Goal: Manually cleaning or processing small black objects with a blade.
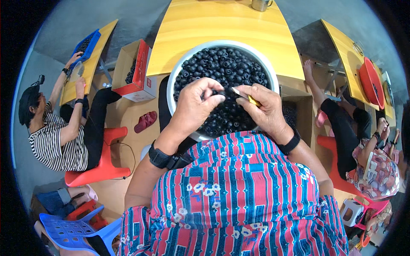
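Observation:
A round metal basin [273,72] full of small round black parts [222,64], many with a hole in the middle, is in front of my body. Over it, my left hand [194,104] pinches one black part [219,92] between thumb and fingers. My right hand [267,106] is closed around a small yellow-handled knife [253,101]. Its short pale blade points left, close to the black part; whether the two touch I cannot tell.
A yellow table [226,21] bearing a metal mug [260,4] adjoins the basin's far side. Left are a red-and-white carton [143,77] of black parts and a seated co-worker [64,132]. An open cardboard box [303,113] and another seated person [371,166] are right.

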Available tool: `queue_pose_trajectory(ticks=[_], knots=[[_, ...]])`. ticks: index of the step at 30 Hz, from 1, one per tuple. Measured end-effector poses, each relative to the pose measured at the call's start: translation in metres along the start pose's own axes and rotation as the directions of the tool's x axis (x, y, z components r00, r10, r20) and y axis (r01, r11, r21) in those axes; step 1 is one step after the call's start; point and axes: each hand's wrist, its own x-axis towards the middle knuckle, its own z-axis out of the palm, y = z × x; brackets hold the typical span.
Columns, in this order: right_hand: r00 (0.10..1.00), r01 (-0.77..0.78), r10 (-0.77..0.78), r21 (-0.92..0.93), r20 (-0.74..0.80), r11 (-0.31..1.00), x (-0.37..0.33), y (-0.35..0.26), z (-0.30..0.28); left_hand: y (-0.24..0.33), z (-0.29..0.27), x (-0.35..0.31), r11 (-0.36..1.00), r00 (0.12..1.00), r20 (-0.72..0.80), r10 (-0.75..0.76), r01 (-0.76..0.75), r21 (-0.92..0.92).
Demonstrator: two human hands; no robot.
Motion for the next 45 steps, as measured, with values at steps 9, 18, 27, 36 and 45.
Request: queue_pose_trajectory(ticks=[9,18,27,36,45], knots=[[0.990,-0.117,0.100,0.181,0.103,0.977,-0.002,0.008,-0.005,-0.011,0.014,-0.003,0.576,0.891,0.415,-0.183,0.439,-0.689],[0.979,-0.050,0.030,0.095,0.200,0.994,0.000,0.000,-0.003,-0.026,0.026,-0.008,0.393,0.850,0.503,-0.157,0.521,-0.757],[0.998,0.009,-0.011,0.028,0.067,1.000,-0.002,0.004,0.003,-0.022,0.031,-0.012,0.487,0.869,0.481,-0.114,0.471,-0.735],[0.996,-0.036,0.036,0.006,0.076,0.999,-0.001,0.000,-0.004,-0.021,0.027,-0.014,0.428,0.919,0.388,-0.065,0.377,-0.821],[0.991,0.036,-0.015,-0.155,0.133,0.987,0.000,-0.006,-0.001,-0.017,0.025,-0.013,0.427,0.921,0.389,-0.029,0.363,-0.828]])
